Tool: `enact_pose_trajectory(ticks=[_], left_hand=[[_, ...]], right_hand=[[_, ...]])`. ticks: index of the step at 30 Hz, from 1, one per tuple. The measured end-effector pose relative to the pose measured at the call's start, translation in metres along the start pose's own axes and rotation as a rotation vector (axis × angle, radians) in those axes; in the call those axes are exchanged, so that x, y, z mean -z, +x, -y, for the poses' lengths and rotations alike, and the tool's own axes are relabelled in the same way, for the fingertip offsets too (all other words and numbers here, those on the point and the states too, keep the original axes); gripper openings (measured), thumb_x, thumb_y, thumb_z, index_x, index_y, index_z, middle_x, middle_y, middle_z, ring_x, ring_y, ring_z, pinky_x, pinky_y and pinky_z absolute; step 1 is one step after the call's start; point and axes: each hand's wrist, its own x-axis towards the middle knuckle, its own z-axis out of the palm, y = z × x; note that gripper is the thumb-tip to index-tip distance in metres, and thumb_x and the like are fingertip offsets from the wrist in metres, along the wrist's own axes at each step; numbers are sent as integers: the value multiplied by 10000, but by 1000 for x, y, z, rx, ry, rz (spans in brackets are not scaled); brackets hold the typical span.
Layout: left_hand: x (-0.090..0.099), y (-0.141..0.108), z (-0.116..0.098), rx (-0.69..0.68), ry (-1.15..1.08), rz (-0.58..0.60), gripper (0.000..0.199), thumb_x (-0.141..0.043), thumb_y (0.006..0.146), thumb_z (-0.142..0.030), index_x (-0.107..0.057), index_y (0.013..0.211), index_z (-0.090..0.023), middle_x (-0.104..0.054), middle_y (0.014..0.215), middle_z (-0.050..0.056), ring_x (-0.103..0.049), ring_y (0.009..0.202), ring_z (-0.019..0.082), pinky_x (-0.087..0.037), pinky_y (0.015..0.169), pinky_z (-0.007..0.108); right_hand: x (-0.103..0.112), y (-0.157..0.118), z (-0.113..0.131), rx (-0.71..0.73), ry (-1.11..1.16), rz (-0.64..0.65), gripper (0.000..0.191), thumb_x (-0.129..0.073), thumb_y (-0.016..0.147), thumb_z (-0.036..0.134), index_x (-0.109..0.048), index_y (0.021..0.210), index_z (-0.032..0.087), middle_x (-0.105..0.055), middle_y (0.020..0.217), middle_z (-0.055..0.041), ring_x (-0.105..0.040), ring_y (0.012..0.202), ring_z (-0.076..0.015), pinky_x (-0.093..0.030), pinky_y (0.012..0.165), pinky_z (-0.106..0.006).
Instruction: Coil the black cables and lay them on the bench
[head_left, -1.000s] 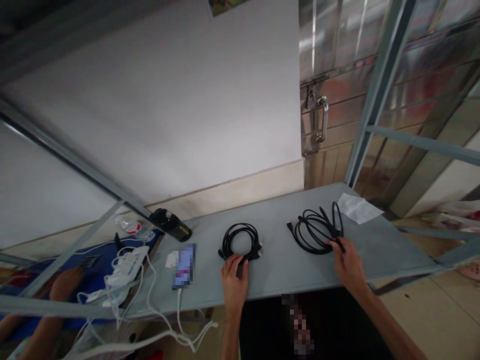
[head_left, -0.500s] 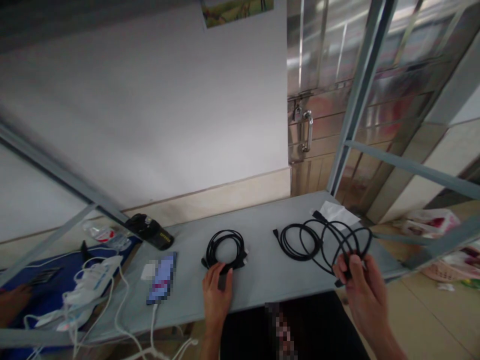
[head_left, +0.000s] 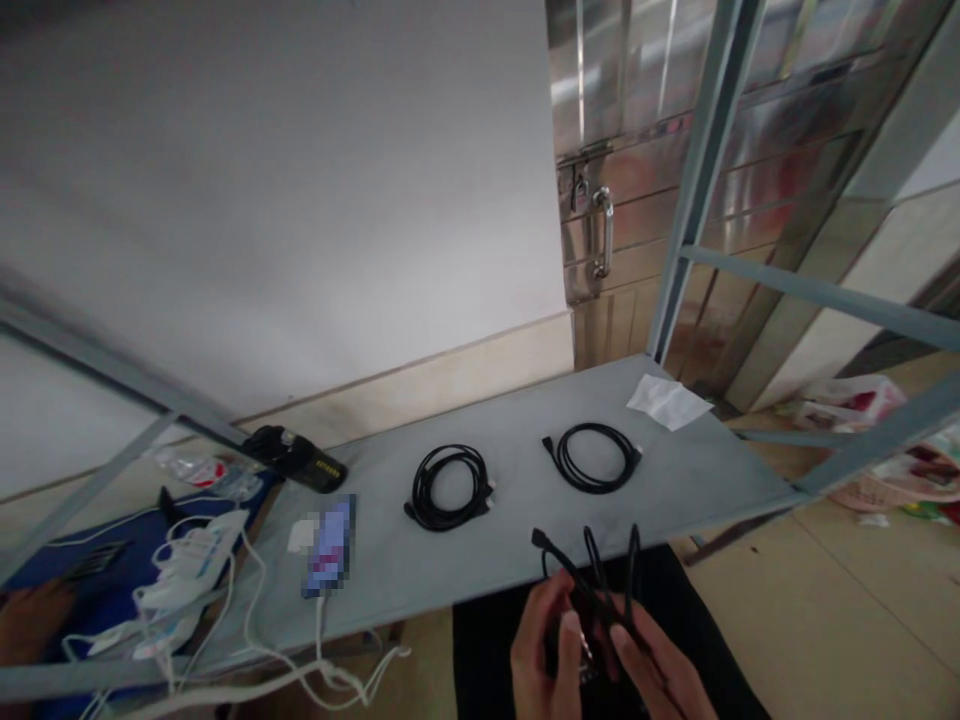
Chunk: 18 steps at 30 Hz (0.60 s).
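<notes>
Three black cables show in the head view: one in your grip, two coiled on the grey worktop (head_left: 675, 480). Both of your hands meet at the near edge of that worktop, just off it and over your dark lap. Your left hand (head_left: 541, 650) and your right hand (head_left: 652, 675) are each closed on the held cable (head_left: 592, 580), fingers pinching its bunched strands. Its loops stand up and away from your palms toward the worktop, long axis running near-to-far, and one plug end juts up and left of your left hand.

From the held cable, the middle coil (head_left: 448, 487) lies farther back on the worktop and to the left. The right coil (head_left: 595, 457) lies almost straight ahead, also farther back. Both lie flat, apart from each other and well apart from your hands. Your left hand is the nearer to the middle coil; the two hands sit about level with respect to the right coil.

One white sheet of paper (head_left: 667, 400) rests at the worktop's far right corner. One phone (head_left: 328, 545) lies toward its left end with a white lead trailing off the near edge, and one black device (head_left: 296, 457) sits at the far left corner. A heap of white cords (head_left: 187, 575) spills beyond the left end; their count cannot be told. One other person's hand (head_left: 26, 620) shows at the lower left, off the worktop.
</notes>
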Motion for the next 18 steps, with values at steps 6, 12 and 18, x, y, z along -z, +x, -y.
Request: enact_pose_trajectory(ticks=[6, 12, 18], left_hand=[[-5, -4, -14, 101, -122, 50, 632, -698, 1045, -624, -700, 1593, -308, -785, 1485, 129, -759, 1374, 362, -639, 1165, 478], [22, 12, -32, 104, -46, 89, 604, -726, 1027, -644, -785, 1486, -255, -849, 1349, 126, -845, 1184, 328, -686, 1058, 406], [36, 18, -42, 106, -19, 57, 557, -675, 1048, -669, -844, 1392, -266, -869, 1290, 117, -849, 1175, 332, -694, 1048, 421]], right_hand=[[5, -6, -29, 42, -83, 96, 565, -793, 1008, 534, -708, 1558, 435, -671, 1611, -48, -660, 1487, -371, -590, 1195, -520], [6, 4, -2, 57, -71, 154, 490, -718, 1066, 545, -706, 1548, 461, -685, 1601, -47, -677, 1471, -375, -611, 1182, -531], [7, 5, 8, 42, -71, 122, 469, -730, 1048, 580, -765, 1493, 437, -718, 1571, -43, -702, 1446, -373, -648, 1152, -504]])
